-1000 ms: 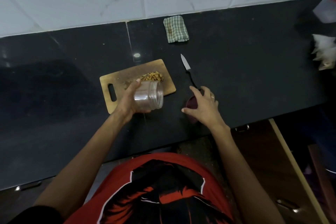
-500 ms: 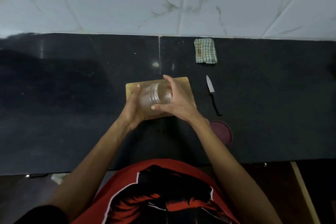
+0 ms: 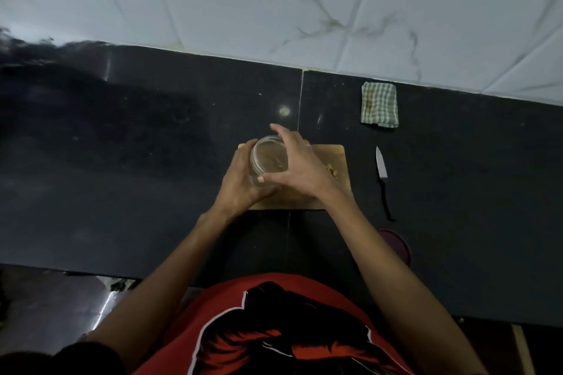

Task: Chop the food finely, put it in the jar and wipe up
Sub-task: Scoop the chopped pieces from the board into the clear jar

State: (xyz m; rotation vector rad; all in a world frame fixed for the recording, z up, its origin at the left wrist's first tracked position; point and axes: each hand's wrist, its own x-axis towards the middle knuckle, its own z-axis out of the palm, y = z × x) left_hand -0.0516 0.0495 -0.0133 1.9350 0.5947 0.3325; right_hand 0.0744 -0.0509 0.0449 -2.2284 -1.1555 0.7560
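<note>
A clear jar (image 3: 268,158) sits over the wooden cutting board (image 3: 338,155), its open mouth facing up toward me. Some chopped food shows inside it. My left hand (image 3: 240,181) grips the jar's left side from below. My right hand (image 3: 300,166) curls over its right side, fingers along the rim. A few bits of chopped food (image 3: 332,170) lie on the board right of my right hand. The small knife (image 3: 382,175) lies on the counter to the right of the board.
A folded green checked cloth (image 3: 380,104) lies by the tiled wall at the back right. The dark red jar lid (image 3: 397,245) rests on the black counter (image 3: 152,161) behind my right forearm. A drawer edge shows at lower right.
The jar has turned from lying sideways to mouth-up in both hands, with some food now inside it. My right hand left the lid a second ago and joined the jar.
</note>
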